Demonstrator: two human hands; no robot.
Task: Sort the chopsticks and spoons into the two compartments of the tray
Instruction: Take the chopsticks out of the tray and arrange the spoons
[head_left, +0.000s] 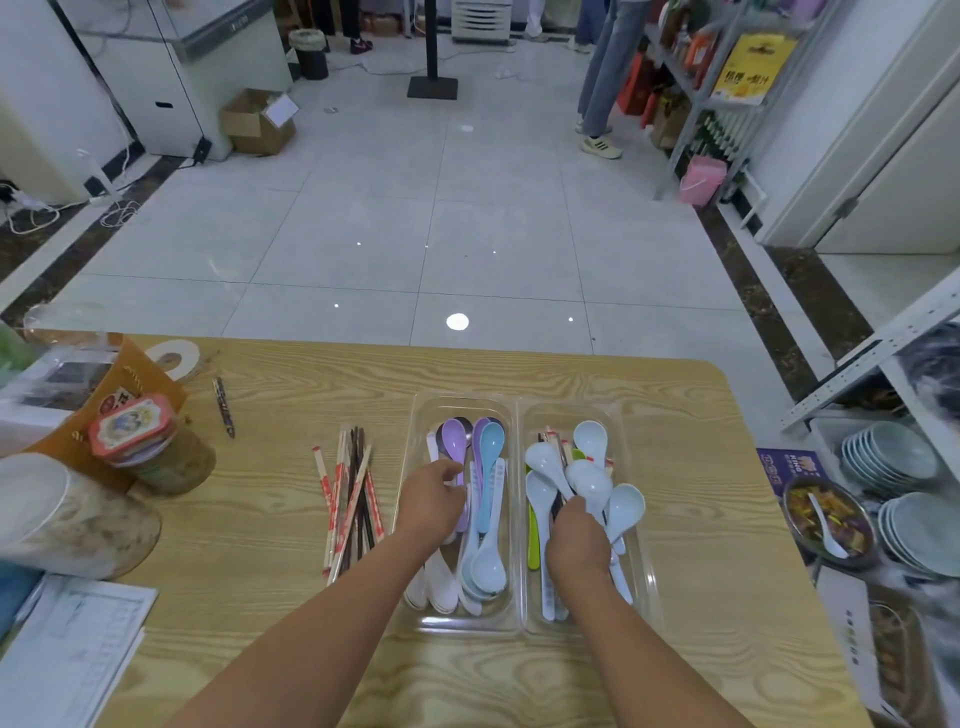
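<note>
Nearest, both forearms reach out over the light wood-grain counter (249, 519) to a clear two-compartment tray (462, 622).

The right hand (579, 543) is in the right compartment. Its fingers (577, 508) are curled tight round the handle of a white spoon (589, 484), whose bowl sticks up just beyond them. More white spoons, a few chopsticks and a green handle (533, 543) lie around and under these fingers.

The left hand (430, 501) is in the left compartment. Its fingers are bent down among the spoons (483, 519) there, which are white, pale blue and purple. I cannot tell whether they hold one.

Left of the left fingers, outside the tray, a loose bundle of chopsticks (353, 499) lies on the counter, some in red-printed paper sleeves and some dark.

Farther left of that are printed papers (67, 644) at the near edge, a pale jar on its side (67, 514), a jar with a red lid (148, 449), a pen (224, 401) and a roll of tape (174, 356).

To the right of the right fingers, off the counter's edge, a bowl of food (826, 519) with a spoon in it sits by stacked pale plates (893, 457).

Beyond the fingers a glossy white tiled floor (415, 218) stretches away. On it are a cardboard box (258, 122) at far left, a black stand (434, 85) at centre, and a person's legs (605, 78) beside a metal shelf rack (727, 83) with a pink bucket (702, 179) at its foot.
</note>
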